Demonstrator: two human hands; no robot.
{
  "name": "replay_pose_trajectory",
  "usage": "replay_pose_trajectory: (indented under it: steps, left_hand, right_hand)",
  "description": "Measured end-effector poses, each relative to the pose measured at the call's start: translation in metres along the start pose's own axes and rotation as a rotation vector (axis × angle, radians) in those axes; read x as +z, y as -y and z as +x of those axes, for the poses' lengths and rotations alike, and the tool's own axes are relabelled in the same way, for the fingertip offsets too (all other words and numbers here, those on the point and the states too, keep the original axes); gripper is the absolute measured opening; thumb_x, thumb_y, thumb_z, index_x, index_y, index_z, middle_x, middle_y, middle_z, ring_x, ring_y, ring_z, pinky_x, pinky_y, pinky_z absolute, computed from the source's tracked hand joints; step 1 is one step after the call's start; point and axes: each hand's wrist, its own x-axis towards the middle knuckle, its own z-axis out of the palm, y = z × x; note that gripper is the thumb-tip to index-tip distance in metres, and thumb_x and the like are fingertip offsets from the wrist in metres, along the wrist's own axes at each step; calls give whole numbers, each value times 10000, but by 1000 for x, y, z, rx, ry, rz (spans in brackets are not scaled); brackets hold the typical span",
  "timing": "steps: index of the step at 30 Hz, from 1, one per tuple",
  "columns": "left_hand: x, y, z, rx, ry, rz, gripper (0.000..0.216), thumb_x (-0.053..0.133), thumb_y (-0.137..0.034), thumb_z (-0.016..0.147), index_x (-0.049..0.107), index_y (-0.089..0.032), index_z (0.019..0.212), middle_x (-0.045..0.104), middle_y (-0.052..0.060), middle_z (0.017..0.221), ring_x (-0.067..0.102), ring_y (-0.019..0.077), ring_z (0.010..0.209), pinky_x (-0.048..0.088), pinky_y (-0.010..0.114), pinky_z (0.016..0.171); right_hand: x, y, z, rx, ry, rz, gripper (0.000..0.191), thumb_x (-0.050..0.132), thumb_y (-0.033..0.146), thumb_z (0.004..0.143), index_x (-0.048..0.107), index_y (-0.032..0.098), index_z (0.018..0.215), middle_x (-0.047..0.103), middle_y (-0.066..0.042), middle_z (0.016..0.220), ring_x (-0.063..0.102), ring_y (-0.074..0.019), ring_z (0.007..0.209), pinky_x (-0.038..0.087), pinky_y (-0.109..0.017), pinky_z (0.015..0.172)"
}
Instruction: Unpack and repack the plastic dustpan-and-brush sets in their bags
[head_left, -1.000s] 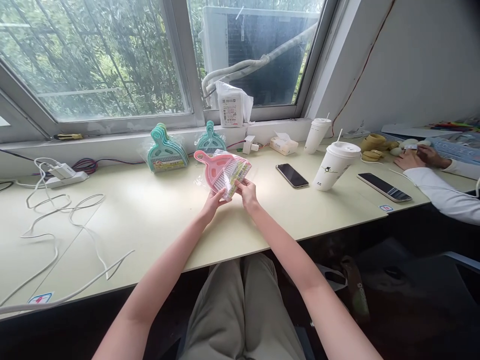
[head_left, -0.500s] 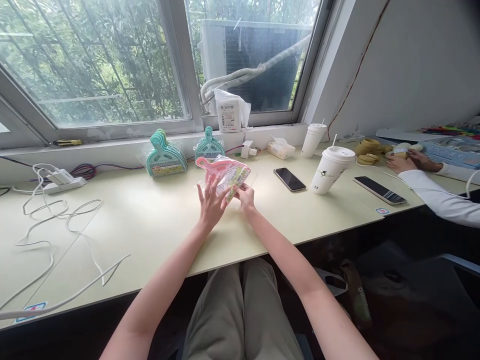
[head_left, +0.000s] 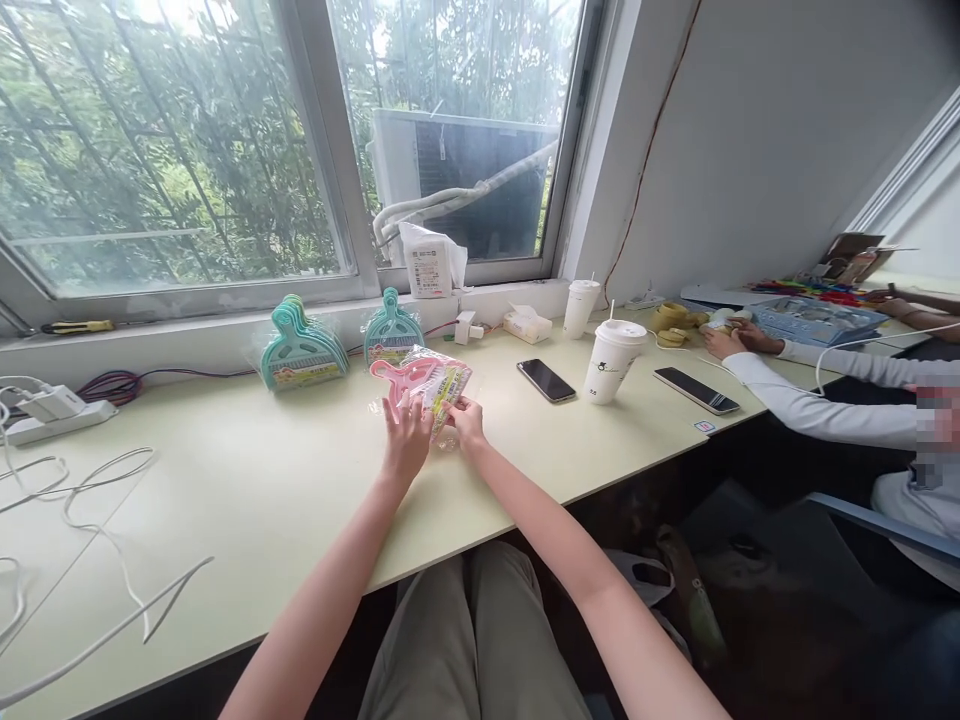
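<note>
Above the table's front half I hold a pink mini dustpan and brush set in clear plastic wrap, tilted, its handle toward the upper left. A yellow-green label runs along its right side. My right hand pinches the lower right edge of the package between thumb and fingers. Across its lower front lies my left hand, fingers somewhat spread and gripping the pack; its thumb is partly hidden. Behind it stand a wrapped teal dustpan set and, farther left, a stack of teal dustpan sets.
On the right are a black phone, a large white cup, another cup, a tissue pack and a second phone. White cables and a power strip lie left. A co-worker's hands hold something at far right.
The camera view has turned slightly right and up, so the scene sits further left and lower. Both hands still hold the pink set, with the left fingers drawn in a little.
</note>
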Motion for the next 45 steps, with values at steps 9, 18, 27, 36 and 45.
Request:
replay_pose_trajectory:
  steps: [9, 18, 27, 36, 45]
  left_hand:
    - [11, -10, -7, 56, 208, 110, 503, 267, -90, 863, 584, -154, 1249, 526, 203, 1329, 470, 332, 1280, 454, 481, 984]
    - [8, 3, -2, 32, 103, 199, 317, 416, -217, 913, 583, -198, 1181, 596, 162, 1135, 564, 301, 1077, 479, 446, 880]
    - [12, -2, -6, -117, -176, -83, 421, 586, -314, 861, 480, -210, 1254, 477, 158, 1300, 429, 300, 1268, 361, 483, 1042]
    - [12, 18, 8, -747, 57, -1225, 576, 630, -501, 803, 477, -223, 1284, 519, 116, 1364, 502, 266, 1255, 440, 419, 1014]
    - [19, 16, 11, -811, 37, -1313, 427, 597, -479, 812, 595, -210, 1143, 614, 89, 1249, 559, 234, 1162, 530, 334, 846]
  right_hand:
    - [-5, -1, 2, -10, -40, 68, 169, 714, 157, 663, 660, 142, 822, 741, -39, 824, 668, -141, 676, 567, -262, 665]
    - [-6, 1, 6, -17, -55, 111, 152, 698, 150, 675, 653, 134, 819, 738, -53, 836, 670, -147, 692, 576, -265, 662]
    - [-6, 3, 7, 3, -61, 141, 116, 684, 125, 710, 660, 138, 823, 744, -62, 882, 691, -162, 729, 586, -302, 725]
    - [-5, 8, 6, 55, 32, 172, 130, 726, 114, 721, 667, 129, 836, 746, -42, 808, 698, -164, 730, 599, -322, 783]
    - [-7, 14, 2, 33, 14, 199, 210, 770, 163, 712, 678, 139, 900, 743, -34, 810, 701, -160, 759, 595, -325, 808]
